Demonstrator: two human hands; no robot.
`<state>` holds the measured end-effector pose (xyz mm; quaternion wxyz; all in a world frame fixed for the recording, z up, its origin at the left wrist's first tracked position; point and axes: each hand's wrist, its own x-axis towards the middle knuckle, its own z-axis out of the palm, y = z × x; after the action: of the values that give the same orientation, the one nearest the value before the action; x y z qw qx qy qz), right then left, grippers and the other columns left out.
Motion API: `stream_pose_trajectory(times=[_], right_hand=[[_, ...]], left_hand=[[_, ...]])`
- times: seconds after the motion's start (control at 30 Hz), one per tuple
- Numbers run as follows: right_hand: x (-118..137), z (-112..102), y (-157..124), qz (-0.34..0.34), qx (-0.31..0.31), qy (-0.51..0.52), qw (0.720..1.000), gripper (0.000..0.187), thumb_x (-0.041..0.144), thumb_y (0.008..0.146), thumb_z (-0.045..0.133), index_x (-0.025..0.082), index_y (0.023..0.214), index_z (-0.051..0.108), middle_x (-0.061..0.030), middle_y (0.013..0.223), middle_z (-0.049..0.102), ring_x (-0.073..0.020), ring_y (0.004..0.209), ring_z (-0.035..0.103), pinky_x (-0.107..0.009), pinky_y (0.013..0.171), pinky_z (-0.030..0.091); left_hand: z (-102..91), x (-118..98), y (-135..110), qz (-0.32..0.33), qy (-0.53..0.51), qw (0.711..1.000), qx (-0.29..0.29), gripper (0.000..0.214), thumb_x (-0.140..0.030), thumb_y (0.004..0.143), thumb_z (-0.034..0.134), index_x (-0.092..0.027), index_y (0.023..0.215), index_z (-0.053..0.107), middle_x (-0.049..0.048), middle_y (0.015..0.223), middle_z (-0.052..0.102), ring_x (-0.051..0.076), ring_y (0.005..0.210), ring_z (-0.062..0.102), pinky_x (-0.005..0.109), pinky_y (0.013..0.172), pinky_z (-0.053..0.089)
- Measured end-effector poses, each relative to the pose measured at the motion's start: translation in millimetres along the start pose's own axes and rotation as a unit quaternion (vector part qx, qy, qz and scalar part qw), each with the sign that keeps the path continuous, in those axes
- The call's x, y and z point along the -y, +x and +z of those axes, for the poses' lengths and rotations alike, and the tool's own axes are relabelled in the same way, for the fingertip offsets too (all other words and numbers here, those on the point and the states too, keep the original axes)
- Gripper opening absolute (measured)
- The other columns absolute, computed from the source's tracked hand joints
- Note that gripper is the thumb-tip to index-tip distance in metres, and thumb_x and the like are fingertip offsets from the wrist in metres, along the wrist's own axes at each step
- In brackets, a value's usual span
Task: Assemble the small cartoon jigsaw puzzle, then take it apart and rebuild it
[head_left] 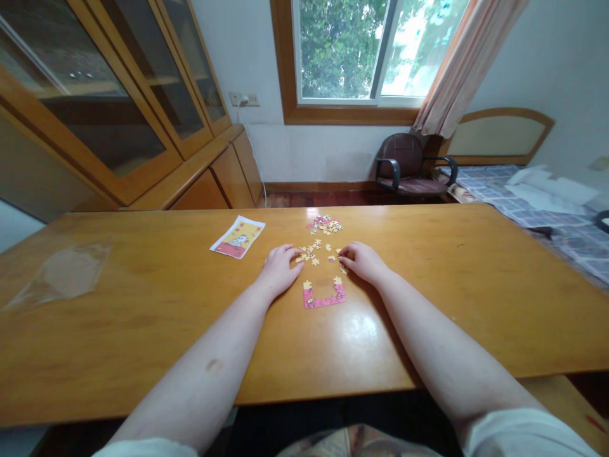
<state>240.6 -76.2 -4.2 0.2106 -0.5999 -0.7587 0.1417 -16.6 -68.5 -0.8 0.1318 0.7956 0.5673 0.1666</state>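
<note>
A partly joined jigsaw frame (324, 296), pink along the bottom with yellow corners, lies on the wooden table (143, 317) between my forearms. Loose yellow pieces (311, 252) are scattered just beyond it, and a denser heap of pieces (324, 224) lies farther back. My left hand (280, 266) rests palm down, fingers curled, fingertips touching the loose pieces. My right hand (360, 259) is pinched on a small piece at the right edge of the scatter. A printed picture card (238, 237) lies to the left of the pieces.
A clear plastic bag (64, 273) lies at the table's left end. A glass-door wooden cabinet (118, 108) stands on the left, a dark armchair (406, 166) under the window, and a bed (533, 203) with papers on the right.
</note>
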Motion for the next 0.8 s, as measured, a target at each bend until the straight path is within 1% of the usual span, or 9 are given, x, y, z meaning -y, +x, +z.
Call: stream_pose_trajectory(times=[0.23,0.3,0.4,0.5,0.6,0.7,0.8], right_hand=[[2.3,-1.0,-0.9,0.013,-0.005,0.008,1.0,0.008,0.022,0.08,0.062,0.02,0.084,0.068,-0.0027,0.087,0.068,-0.0153,0.082,0.059,-0.024,0.074,0.042],[3.3,-1.8,-1.1,0.017,-0.001,0.005,1.0,0.009,0.021,0.079,0.06,0.02,0.083,0.068,-0.0029,0.088,0.069,-0.0153,0.083,0.06,-0.024,0.075,0.041],[4.6,-3.0,-1.4,0.027,-0.01,-0.012,0.999,0.012,0.022,0.081,0.057,0.02,0.084,0.069,-0.0034,0.089,0.069,-0.016,0.085,0.06,-0.024,0.075,0.041],[4.9,-4.1,-1.4,0.049,-0.03,-0.042,0.997,0.015,0.023,0.082,0.055,0.02,0.085,0.069,-0.0036,0.091,0.07,-0.0168,0.085,0.061,-0.025,0.075,0.041],[4.1,-7.5,-1.2,0.079,-0.056,-0.082,0.992,0.018,0.025,0.083,0.053,0.02,0.087,0.07,-0.0042,0.092,0.071,-0.0177,0.086,0.062,-0.026,0.075,0.04],[3.8,-13.5,-1.4,0.109,-0.083,-0.147,0.98,0.022,0.025,0.085,0.05,0.019,0.089,0.071,-0.007,0.094,0.071,-0.0198,0.087,0.061,-0.028,0.077,0.04],[5.2,-17.6,-1.8,0.117,-0.071,-0.198,0.971,0.024,0.024,0.085,0.049,0.018,0.088,0.072,-0.0098,0.094,0.07,-0.0219,0.088,0.061,-0.031,0.076,0.039]], left_hand=[[1.4,1.5,0.3,0.002,0.011,1.0,0.004,0.041,-0.041,0.084,0.052,-0.022,0.118,0.062,0.0087,0.132,0.053,0.028,0.124,0.044,0.044,0.107,0.035],[3.0,0.4,-0.1,0.011,0.023,1.0,0.013,0.045,-0.043,0.083,0.053,-0.024,0.123,0.058,0.0088,0.137,0.049,0.029,0.127,0.041,0.046,0.108,0.033],[5.2,-4.2,-1.7,0.038,0.045,0.997,0.041,0.053,-0.047,0.082,0.055,-0.029,0.132,0.051,0.0083,0.146,0.038,0.032,0.135,0.032,0.051,0.111,0.025],[5.8,-9.7,-3.3,0.049,0.057,0.995,0.073,0.057,-0.05,0.082,0.054,-0.03,0.135,0.048,0.0085,0.151,0.031,0.034,0.139,0.024,0.056,0.113,0.016],[3.9,-13.1,-4.4,0.055,0.055,0.994,0.08,0.058,-0.051,0.083,0.052,-0.028,0.137,0.046,0.0102,0.152,0.03,0.034,0.14,0.022,0.056,0.114,0.013],[0.9,-15.6,-5.9,0.081,0.045,0.993,0.072,0.056,-0.049,0.084,0.052,-0.025,0.135,0.048,0.01,0.151,0.032,0.032,0.14,0.022,0.056,0.114,0.012],[-1.2,-18.1,-7.6,0.119,0.034,0.989,0.081,0.053,-0.047,0.083,0.053,-0.026,0.131,0.052,0.0073,0.148,0.037,0.031,0.139,0.025,0.057,0.114,0.011]])
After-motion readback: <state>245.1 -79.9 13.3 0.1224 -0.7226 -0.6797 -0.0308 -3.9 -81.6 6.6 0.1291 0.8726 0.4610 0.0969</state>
